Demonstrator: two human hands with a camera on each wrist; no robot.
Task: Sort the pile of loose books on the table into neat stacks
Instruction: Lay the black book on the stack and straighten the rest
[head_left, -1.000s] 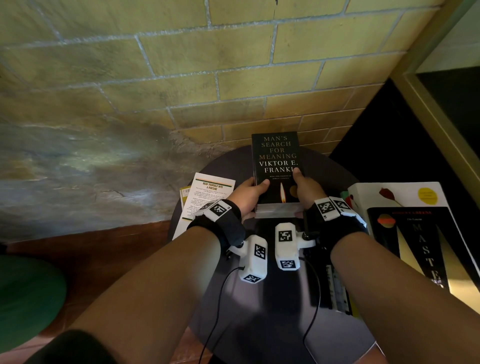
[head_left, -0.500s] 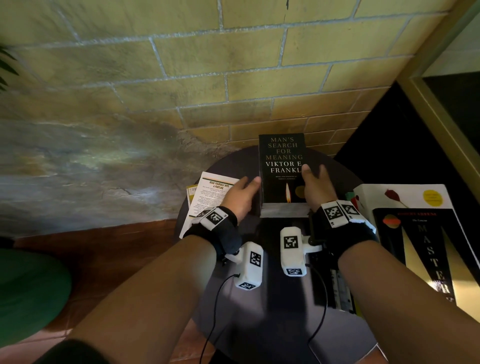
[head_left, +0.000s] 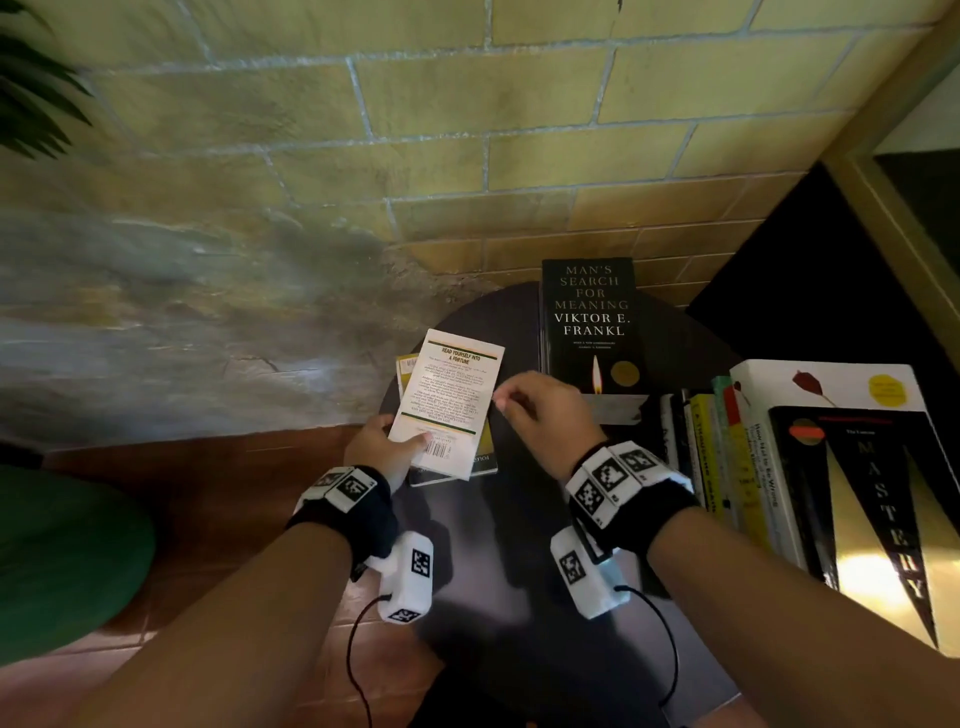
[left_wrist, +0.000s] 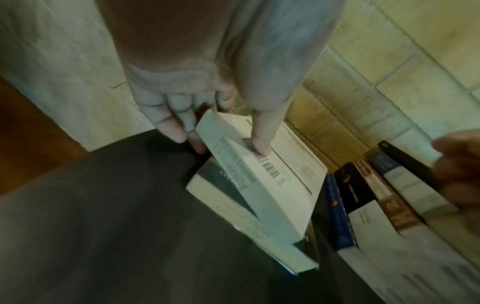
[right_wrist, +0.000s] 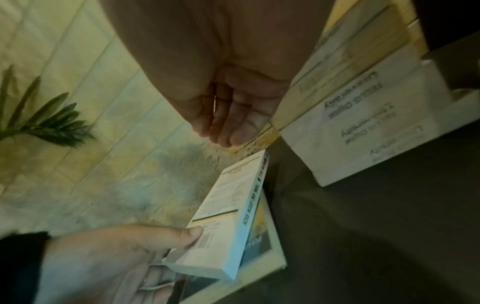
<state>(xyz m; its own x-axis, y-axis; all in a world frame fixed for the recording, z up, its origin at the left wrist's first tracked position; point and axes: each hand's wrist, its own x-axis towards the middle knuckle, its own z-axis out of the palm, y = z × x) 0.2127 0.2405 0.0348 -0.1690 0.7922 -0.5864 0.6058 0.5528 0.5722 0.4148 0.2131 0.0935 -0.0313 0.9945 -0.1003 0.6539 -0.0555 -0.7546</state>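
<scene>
A white paperback (head_left: 449, 395), back cover and barcode up, lies tilted at the left of the round dark table (head_left: 498, 571). My left hand (head_left: 400, 447) grips its near end, thumb on the barcode (left_wrist: 259, 148) and fingers beneath, raising it off a yellow and dark book (head_left: 485, 452) underneath. My right hand (head_left: 519, 405) hovers just right of the paperback, its fingers loosely curled and holding nothing (right_wrist: 233, 123). The black "Man's Search for Meaning" book (head_left: 592, 317) tops a stack at the back of the table.
Several books stand spine-up in a row (head_left: 711, 452) at the right, beside a large black "Mastery" book (head_left: 883, 509). A brick wall runs close behind the table. A green round object (head_left: 62, 561) sits low at the left.
Both hands have left the black book on the stack. My left hand went left and took hold of the white paperback. My right hand followed toward it.
</scene>
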